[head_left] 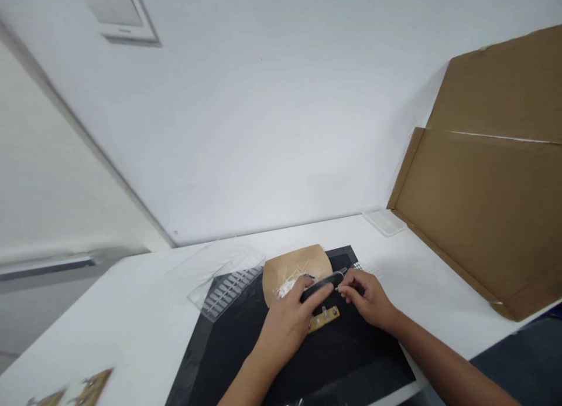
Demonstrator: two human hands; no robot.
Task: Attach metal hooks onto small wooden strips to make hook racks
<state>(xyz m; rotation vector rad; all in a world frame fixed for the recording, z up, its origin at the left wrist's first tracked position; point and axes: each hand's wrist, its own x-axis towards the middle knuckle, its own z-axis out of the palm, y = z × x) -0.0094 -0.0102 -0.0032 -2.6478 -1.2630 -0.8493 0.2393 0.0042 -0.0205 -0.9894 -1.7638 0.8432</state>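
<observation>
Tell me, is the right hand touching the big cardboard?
Apart: the head view shows bare white table between the right hand and the cardboard.

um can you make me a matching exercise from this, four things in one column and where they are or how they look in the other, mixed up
1. Wall switch
2. Black mat
3. Cardboard
4. Tan paper

A. Strewn with thin white pieces
B. Brown, at the far right
C. Upper left
D. Beneath both hands

Pairs: 1-C, 2-D, 3-B, 4-A
</observation>
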